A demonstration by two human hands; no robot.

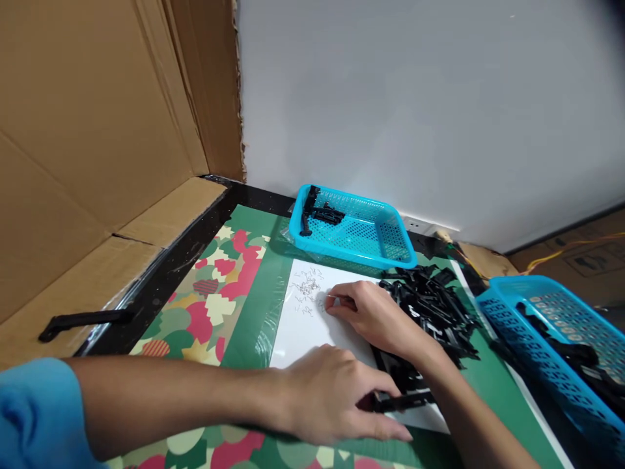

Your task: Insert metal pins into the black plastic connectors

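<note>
My left hand [336,394] lies near the front of the white sheet [305,332], fingers closed round a long black plastic part [403,402]. My right hand [374,316] rests on the same sheet. Its fingertips are pinched on a tiny metal spring [333,298] at the edge of a scatter of small springs [306,290]. A pile of black plastic parts [432,306] lies just right of my right hand.
A light blue basket [375,238] with a few black parts stands behind the sheet by the grey wall. A darker blue basket [551,339] sits at the right. Cardboard [97,150] walls the left side, with a black strip [81,320] on its flap. The table wears a patterned cover [215,306].
</note>
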